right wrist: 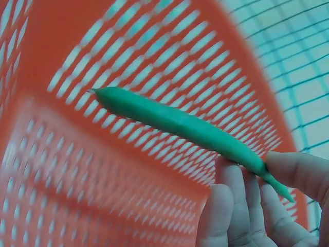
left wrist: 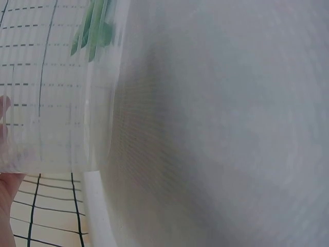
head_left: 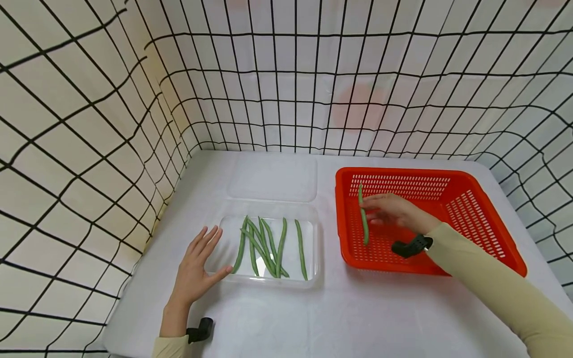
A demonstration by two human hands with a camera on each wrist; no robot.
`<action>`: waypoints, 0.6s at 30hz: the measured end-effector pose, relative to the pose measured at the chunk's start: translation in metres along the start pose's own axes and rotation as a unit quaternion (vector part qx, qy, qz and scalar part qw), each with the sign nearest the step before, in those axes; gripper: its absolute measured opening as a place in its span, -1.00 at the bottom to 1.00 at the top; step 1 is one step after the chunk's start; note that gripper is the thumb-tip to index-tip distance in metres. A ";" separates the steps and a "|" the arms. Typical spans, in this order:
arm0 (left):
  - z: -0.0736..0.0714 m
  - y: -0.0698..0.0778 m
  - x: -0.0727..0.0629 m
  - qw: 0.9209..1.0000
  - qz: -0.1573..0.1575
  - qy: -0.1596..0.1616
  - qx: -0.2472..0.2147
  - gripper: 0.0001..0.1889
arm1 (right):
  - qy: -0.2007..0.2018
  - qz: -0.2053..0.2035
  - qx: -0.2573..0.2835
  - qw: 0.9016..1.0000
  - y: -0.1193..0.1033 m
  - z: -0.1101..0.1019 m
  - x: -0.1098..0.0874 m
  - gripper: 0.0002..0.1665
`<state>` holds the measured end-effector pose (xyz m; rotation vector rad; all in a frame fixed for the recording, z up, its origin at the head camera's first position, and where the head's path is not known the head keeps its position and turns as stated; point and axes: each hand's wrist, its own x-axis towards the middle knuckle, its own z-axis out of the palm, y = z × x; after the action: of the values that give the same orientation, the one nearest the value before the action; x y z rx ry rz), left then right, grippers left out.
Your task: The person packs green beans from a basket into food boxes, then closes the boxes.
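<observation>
My right hand pinches a green bean between thumb and fingers, over the left part of a red plastic basket. In the right wrist view this green bean is gripped near one end, its other end pointing at the slotted basket wall. My left hand is spread at the left side of a clear plastic container, its thumb at the near left rim. Several green beans lie in that container, some crossing each other. From the left wrist, part of the hand shows beside the clear wall.
Behind the container lies a flat clear lid on the white table. Black wire mesh surrounds the table at the back and both sides. The basket's raised rim stands under the right forearm.
</observation>
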<state>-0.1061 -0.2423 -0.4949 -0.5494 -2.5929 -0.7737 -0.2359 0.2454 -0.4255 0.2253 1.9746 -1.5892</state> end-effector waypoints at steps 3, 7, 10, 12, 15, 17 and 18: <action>0.000 0.000 0.000 1.000 0.000 0.000 -0.001 -0.06 | -0.013 -0.011 0.038 0.999 -0.012 0.007 -0.005 -0.42; 0.000 -0.001 0.000 1.000 0.000 0.000 0.000 -0.07 | -0.033 -0.032 0.055 0.997 -0.030 0.026 -0.011 -0.46; 0.000 -0.001 0.000 1.000 0.000 -0.001 -0.001 -0.07 | -0.048 -0.042 0.059 0.996 -0.041 0.045 -0.014 -0.54; 0.000 -0.001 0.000 1.000 0.000 -0.001 -0.003 -0.07 | -0.060 -0.047 0.057 0.995 -0.046 0.059 -0.016 -0.57; 0.000 -0.001 0.000 1.000 -0.002 -0.001 -0.006 -0.07 | -0.078 -0.048 0.046 0.995 -0.050 0.080 -0.017 -0.59; 0.000 -0.001 0.000 1.000 0.000 0.000 -0.006 -0.07 | -0.087 -0.048 0.030 0.995 -0.051 0.094 -0.017 -0.58; 0.000 -0.001 0.000 1.000 0.001 0.001 -0.005 -0.07 | -0.089 -0.046 0.022 0.995 -0.052 0.100 -0.017 -0.58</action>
<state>-0.1062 -0.2431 -0.4954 -0.5534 -2.5871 -0.7875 -0.2132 0.1415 -0.3847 0.0079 1.8376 -1.6515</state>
